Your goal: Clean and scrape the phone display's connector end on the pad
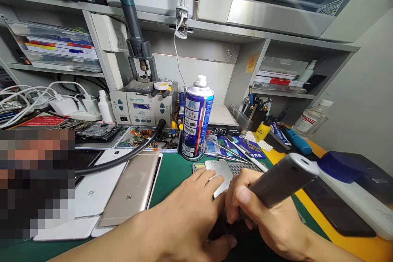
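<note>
My right hand (270, 217) is wrapped around a dark grey cylindrical electric screwdriver (281, 180), held tilted with its pale butt end up to the right; its tip is hidden. Close beside it, my left hand (190, 208) reaches across the green mat (166, 184) with fingers bent and thumb curled. A dark object (222, 229) lies between its thumb and fingers, mostly covered, so its kind cannot be made out. Just beyond the left fingertips lies a flat silver metal plate (221, 172), beside a perforated metal stencil (241, 168).
A blue spray can (198, 118) stands behind my hands. Several phones, one gold (132, 188), lie at left under a black hose (123, 161) from a hot-air station (143, 108). Tweezers (227, 153) lie behind the stencil. A dark phone (340, 208) rests at right. A blurred patch covers the left edge.
</note>
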Demonstrator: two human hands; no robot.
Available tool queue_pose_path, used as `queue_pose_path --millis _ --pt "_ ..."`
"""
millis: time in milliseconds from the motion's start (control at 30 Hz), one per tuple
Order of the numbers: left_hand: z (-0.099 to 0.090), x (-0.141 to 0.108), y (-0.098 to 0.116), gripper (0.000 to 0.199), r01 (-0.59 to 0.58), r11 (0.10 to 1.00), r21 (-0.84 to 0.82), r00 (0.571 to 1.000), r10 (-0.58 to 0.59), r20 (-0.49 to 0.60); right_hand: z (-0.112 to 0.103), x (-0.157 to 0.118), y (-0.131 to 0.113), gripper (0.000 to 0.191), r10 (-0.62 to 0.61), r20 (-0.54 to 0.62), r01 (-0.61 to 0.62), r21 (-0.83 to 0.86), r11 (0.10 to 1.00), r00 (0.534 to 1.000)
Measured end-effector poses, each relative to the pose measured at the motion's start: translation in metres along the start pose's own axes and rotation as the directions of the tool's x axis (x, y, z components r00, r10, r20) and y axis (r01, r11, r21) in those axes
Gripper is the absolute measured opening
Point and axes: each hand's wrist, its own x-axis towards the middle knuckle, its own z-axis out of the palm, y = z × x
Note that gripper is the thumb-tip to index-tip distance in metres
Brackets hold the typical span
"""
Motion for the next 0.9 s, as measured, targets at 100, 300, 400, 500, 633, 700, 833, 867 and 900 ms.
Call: queue_pose_path --millis 100,300,400,500,633,700,833,867,900 --pt "0.000 0.001 0.000 0.029 0.004 1.000 0.015 1.000 -0.005 0.018 0.000 0.000 -0.001 0.051 -0.002 -0.007 0.002 -0.012 1.000 1.000" --pt "0.001 0.000 -0.001 0.030 -0.004 1.000 0.018 1.000 0.004 0.022 0.001 0.002 -0.005 0.053 -0.033 -0.010 0.032 -0.047 0.998 0.999" --pt "0.001 -0.001 -0.001 0.031 -0.012 1.000 0.019 1.000 0.011 0.022 0.000 0.002 -0.007 0.053 -0.036 -0.020 0.034 -0.084 0.996 0.999" --pt "0.000 -0.001 -0.001 0.032 -0.005 1.000 0.014 1.000 0.004 0.025 -0.001 0.002 -0.008 0.054 -0.038 -0.030 0.034 -0.107 0.994 0.999" --pt "0.000 0.000 -0.002 0.037 0.004 1.000 0.022 0.999 -0.005 0.043 -0.001 0.005 -0.010 0.055 -0.030 -0.049 0.024 -0.124 0.992 0.998" --pt "0.000 0.000 -0.002 0.040 0.000 1.000 0.018 0.999 -0.001 0.043 -0.002 0.006 -0.012 0.056 -0.025 -0.054 0.018 -0.128 0.992 0.998" --pt "0.000 -0.001 -0.001 0.037 0.017 1.000 0.017 0.999 -0.017 0.040 -0.002 0.007 -0.014 0.057 -0.018 -0.065 0.009 -0.140 0.990 0.998" --pt "0.000 -0.001 -0.001 0.036 0.023 1.000 0.018 0.999 -0.024 0.040 -0.002 0.006 -0.014 0.057 -0.016 -0.069 0.005 -0.148 0.989 0.997" --pt "0.000 -0.001 0.000 0.036 0.028 0.999 0.017 0.999 -0.029 0.042 -0.003 0.006 -0.014 0.057 -0.012 -0.068 0.002 -0.157 0.988 0.998"
